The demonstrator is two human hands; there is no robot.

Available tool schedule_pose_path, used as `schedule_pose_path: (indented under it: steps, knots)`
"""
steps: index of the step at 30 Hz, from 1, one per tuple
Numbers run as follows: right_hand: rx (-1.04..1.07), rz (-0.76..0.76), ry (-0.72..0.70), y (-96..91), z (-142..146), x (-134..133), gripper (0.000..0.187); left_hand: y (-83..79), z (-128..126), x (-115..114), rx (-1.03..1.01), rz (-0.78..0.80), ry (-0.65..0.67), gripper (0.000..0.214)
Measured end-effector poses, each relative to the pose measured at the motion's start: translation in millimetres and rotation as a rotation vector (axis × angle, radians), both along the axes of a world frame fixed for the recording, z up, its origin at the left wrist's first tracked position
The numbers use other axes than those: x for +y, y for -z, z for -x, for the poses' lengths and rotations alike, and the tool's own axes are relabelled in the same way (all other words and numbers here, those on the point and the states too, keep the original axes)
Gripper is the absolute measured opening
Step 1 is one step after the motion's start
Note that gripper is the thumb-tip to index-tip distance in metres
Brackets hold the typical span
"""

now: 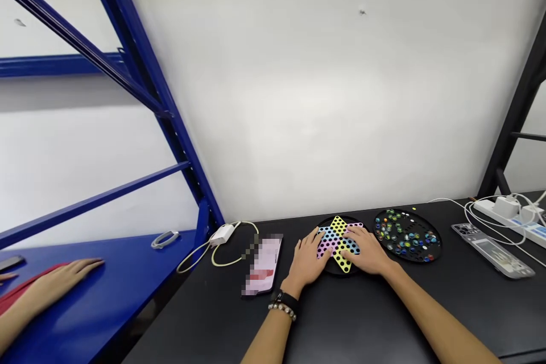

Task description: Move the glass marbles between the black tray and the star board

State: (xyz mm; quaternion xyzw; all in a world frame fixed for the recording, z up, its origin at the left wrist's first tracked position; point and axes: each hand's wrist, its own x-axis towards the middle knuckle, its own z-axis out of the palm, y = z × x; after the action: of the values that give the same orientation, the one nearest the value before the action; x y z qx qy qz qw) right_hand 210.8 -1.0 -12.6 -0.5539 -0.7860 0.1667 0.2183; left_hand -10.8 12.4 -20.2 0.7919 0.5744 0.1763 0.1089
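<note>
Plainly, the star-patterned Chinese checkers board (339, 226) lies on the black desk (350, 324), left of a round tray (420, 224) of glass marbles (412, 236); the left hand (307, 259) and right hand (368, 251) rest palms-down on the board's opposite sides, loosely spread, neither visibly gripping it.

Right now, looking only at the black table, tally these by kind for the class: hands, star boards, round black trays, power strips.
Hands: 2 (left hand, right hand)
Star boards: 1 (star board)
Round black trays: 2 (tray under the board, tray of marbles)
Power strips: 1 (white power strip)
Total: 6
</note>
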Motion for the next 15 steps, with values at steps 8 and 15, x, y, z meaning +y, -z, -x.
schedule_pose_path:
  steps: [8, 15]
  knots:
    - [0.01, 0.009, 0.013, -1.7, -2.2, -0.6, 0.052, -0.9, -3.1, -2.8, 0.013, 0.02, -0.003, 0.055]
    - [0.049, 0.01, 0.007, -1.9, -1.3, -1.9, 0.05, 0.2, -2.7, -1.3, 0.035, 0.002, -0.007, 0.053]
